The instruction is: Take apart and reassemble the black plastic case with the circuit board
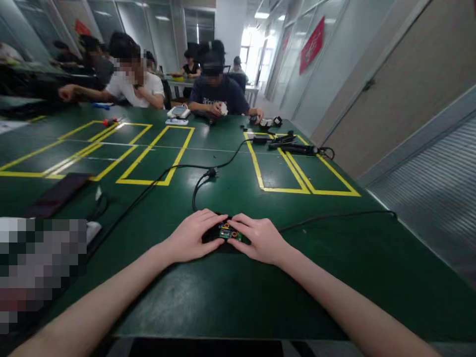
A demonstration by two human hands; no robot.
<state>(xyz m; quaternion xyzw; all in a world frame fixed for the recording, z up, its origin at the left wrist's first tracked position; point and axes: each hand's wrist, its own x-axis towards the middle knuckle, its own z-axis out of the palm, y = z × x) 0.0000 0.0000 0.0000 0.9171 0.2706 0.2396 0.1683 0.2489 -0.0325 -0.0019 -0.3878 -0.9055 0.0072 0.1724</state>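
Both of my hands meet at a small green circuit board (225, 233) near the middle of the table. Copper coils and other small parts stand on the board. Under and around it shows a dark piece (227, 247), mostly covered by my fingers. My left hand (193, 235) grips the left side between thumb and fingers. Across from it, my right hand (262, 238) grips the right side the same way. A black cord with a plug (211, 172) curves down to behind my left hand. Another black cord (334, 215) runs from behind my right hand towards the right table edge.
Yellow tape rectangles mark the green table (186, 302). A long black cable (163, 173) crosses to an adapter (260, 141) beside black tools (297, 148). A dark flat slab (61, 194) lies left. Opposite, a person (219, 94) holds a white piece (223, 108); others sit beyond.
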